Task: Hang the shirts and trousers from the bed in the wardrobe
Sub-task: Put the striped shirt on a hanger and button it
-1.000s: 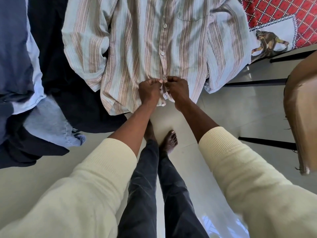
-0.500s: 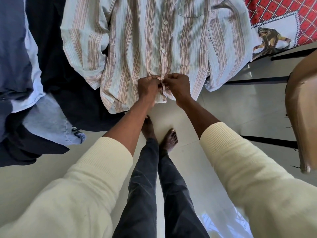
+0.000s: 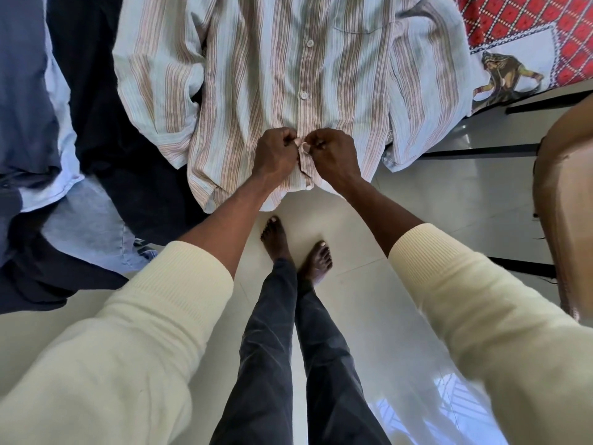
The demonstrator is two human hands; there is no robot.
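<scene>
A: Where is the striped shirt [image 3: 256, 75]?
B: It hangs over the bed edge, collar cut off. The left hand [image 3: 276, 154] and right hand [image 3: 333, 154] pinch its placket; the button between them is hidden.

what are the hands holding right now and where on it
Both the left hand and right hand pinch the striped button-up shirt at its front button placket, near the hem.

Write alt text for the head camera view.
Seen from above, a left hand and right hand pinch the front edges of a striped shirt near its hem. Dark clothes hang beside it, over a pale tiled floor.
</scene>
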